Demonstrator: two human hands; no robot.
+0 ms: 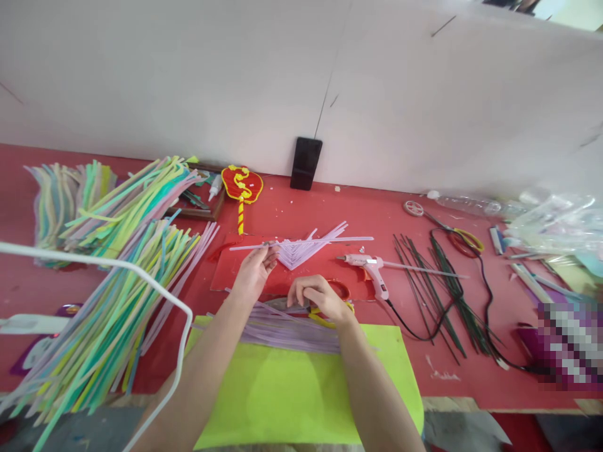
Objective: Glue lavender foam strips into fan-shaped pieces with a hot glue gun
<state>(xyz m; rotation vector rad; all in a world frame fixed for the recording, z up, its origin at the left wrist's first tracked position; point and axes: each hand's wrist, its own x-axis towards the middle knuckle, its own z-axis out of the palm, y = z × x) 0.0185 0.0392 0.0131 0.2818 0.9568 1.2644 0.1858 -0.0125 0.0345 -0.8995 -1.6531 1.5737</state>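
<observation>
The left hand [257,273] pinches the purple V of strips [293,255] at its left side, above the red board [229,276]. I judge it light, flexible, easily creased; a gentle edge hold suits. Whether the right hand [316,296] grips anything, I cannot tell.

Lilac strips [291,257]: matt, soft-looking, faintly fuzzy. Pastel strip bundle [122,301]: similar velvety matt finish. Glue gun [374,269]: smooth pink plastic, slight sheen. Smartphone [306,164]: smooth, black, glossy. Bottle [466,203]: clear, shiny plastic. Lime-green sheet [301,395]: matt, cloth-like. Red tabletop [372,210]: smooth, low sheen. Wall [188,81]: matt, scratched. Round ornament [254,185]: fuzzy, rough-textured. Tray [198,215]: dark, wood-look.
</observation>
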